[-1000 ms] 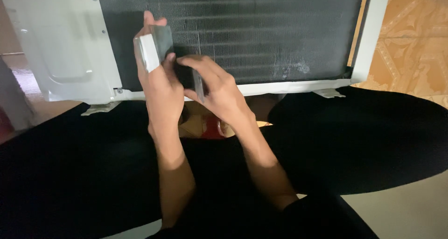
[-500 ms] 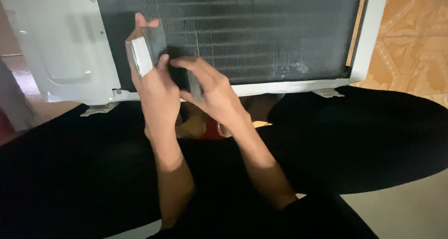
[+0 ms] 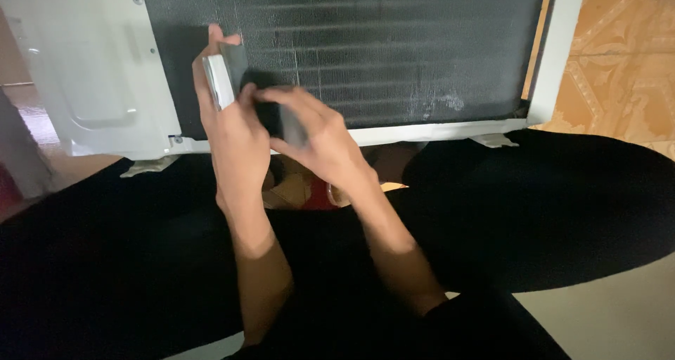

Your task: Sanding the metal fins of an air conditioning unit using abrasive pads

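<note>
My left hand (image 3: 235,138) holds up a small flat tool with a white edge and dark face (image 3: 226,75), gripped between thumb and fingers. My right hand (image 3: 313,138) lies just to its right, fingers closed over a dark flat piece (image 3: 281,117) that meets the tool. Both hands hover in front of the dark finned coil (image 3: 394,43) of a white outdoor air-conditioner unit (image 3: 91,72). How the two dark pieces join is hidden by my fingers.
The unit's white side panel stands at left, its white frame (image 3: 562,43) at right and a base rail (image 3: 436,131) below. My legs in black cloth (image 3: 534,212) spread across the floor. Orange patterned tiles (image 3: 619,65) lie at right. Something red (image 3: 320,191) shows under my wrists.
Both hands have kept together and shifted very slightly; the white-edged tool sits a little more upright. Nothing was let go.
</note>
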